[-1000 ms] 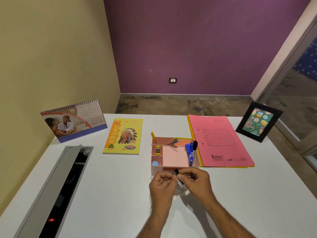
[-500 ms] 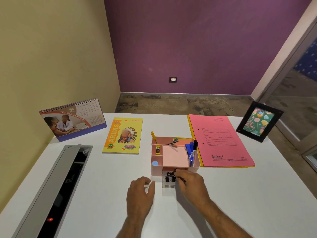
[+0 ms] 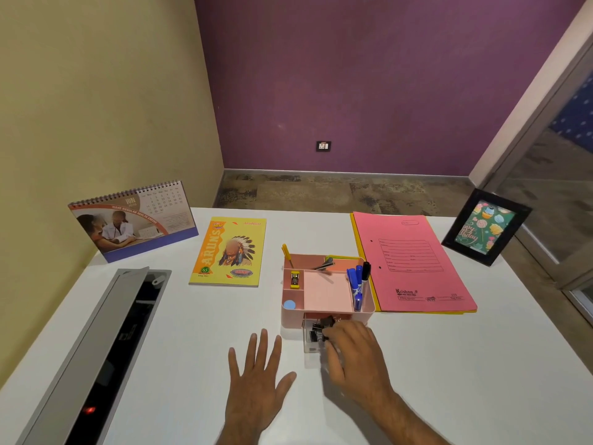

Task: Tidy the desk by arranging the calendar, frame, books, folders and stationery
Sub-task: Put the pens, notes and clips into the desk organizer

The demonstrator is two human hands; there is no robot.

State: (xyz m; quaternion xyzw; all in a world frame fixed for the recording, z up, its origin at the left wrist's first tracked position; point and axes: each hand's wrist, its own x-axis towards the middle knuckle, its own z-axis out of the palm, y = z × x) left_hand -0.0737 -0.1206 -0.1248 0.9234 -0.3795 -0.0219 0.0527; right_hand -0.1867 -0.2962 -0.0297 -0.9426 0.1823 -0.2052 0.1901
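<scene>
White counter [image 3: 179, 332], purple wall behind. I log, left to right:
Cable hatch [image 3: 106, 345], 9 o'clock, lid up.
Calendar [image 3: 134, 220], 10 o'clock, standing.
Book [image 3: 229, 252], 11 o'clock, flat.
Left hand [image 3: 256, 377], 6 o'clock, fingers spread flat on the counter, holding nothing.
Pink organiser [image 3: 324, 292], centre, markers [image 3: 357, 284] inside.
Clear drawer [image 3: 313, 338] pulled out, binder clips [image 3: 316, 332] in it; right hand [image 3: 353, 351] pinches one.
Folders [image 3: 410, 261], 1 o'clock.
Frame [image 3: 486, 228], 2 o'clock.
Step, I judge: stowing clips. Next: release, push drawer shut; the left hand lies clear.
</scene>
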